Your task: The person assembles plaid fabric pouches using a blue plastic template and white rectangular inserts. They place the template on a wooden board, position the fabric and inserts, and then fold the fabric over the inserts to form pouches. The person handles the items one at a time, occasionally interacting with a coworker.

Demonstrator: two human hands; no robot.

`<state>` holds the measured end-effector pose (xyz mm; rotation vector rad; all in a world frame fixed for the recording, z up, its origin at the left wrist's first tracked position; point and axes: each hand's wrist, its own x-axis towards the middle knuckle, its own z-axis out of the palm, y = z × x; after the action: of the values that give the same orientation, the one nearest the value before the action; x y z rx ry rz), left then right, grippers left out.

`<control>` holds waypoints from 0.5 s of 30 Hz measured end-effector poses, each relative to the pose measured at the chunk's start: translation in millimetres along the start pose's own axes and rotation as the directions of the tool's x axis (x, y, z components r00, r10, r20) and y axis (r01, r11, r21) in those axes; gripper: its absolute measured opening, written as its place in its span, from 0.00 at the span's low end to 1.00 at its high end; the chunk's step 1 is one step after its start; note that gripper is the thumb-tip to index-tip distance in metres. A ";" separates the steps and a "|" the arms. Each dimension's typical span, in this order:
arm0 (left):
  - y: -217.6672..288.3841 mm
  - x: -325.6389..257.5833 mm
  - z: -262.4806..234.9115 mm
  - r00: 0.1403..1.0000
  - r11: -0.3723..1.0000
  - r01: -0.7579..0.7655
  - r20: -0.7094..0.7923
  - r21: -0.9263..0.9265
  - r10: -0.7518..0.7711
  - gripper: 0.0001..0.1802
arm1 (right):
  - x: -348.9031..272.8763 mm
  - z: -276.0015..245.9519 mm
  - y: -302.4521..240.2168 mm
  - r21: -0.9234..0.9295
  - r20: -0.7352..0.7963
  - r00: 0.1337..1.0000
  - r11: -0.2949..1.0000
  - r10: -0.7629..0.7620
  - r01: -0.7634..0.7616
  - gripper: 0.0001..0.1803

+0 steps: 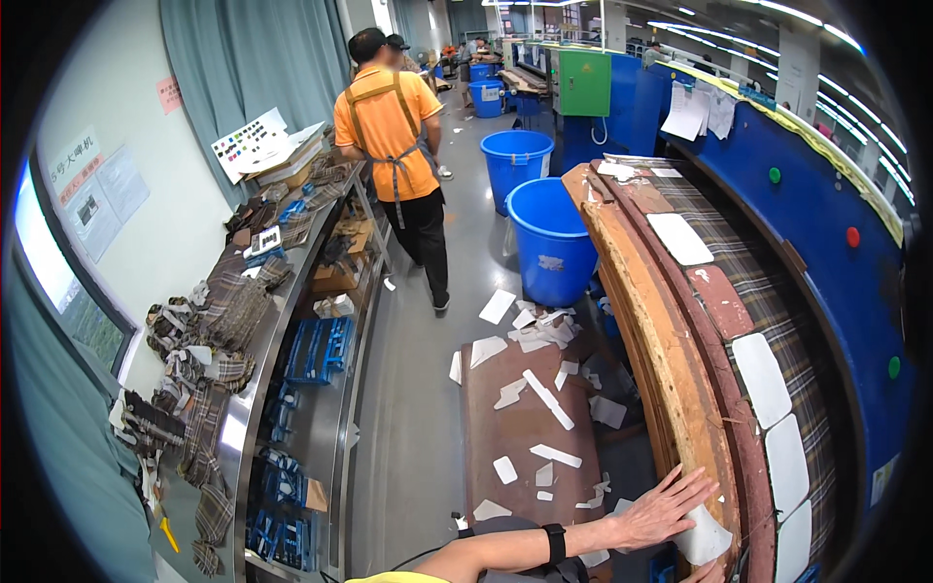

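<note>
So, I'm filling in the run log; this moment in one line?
Left hand: open, at white piece | Right hand: mostly out of frame, by piece's lower edge | Nearby: wooden ledge

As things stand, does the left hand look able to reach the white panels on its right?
Probably yes: the left hand is spread at the wooden edge, the white panels lie uncovered nearby, and only a brown strip seems to lie between.

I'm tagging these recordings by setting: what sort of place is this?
Probably a factory workshop for cutting fabric: plaid cloth lies along a long blue machine, more plaid pieces are heaped on a metal table, and big blue bins stand by the aisle.
</note>
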<state>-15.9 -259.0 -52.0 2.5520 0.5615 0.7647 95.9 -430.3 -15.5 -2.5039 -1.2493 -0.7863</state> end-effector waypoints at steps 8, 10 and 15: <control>-2.5 6.0 19.9 0.973 0.993 -0.074 -0.213 0.095 0.093 0.39 | -2.5 3.1 -2.1 0.009 -0.025 0.999 0.999 0.044 -0.044 0.14; -4.8 0.8 14.5 0.973 0.992 -0.056 -0.216 0.111 0.079 0.38 | -1.5 4.2 -5.9 0.031 -0.032 0.999 0.999 0.013 -0.012 0.14; -0.4 4.8 16.8 0.984 0.996 -0.059 -0.164 0.068 0.070 0.36 | 0.7 -0.3 -2.0 0.009 -0.063 0.998 1.000 -0.003 0.004 0.13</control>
<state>-2.5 -260.9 -63.0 2.5906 0.5661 1.0053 94.5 -428.7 -14.9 -2.4501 -1.2339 -0.8512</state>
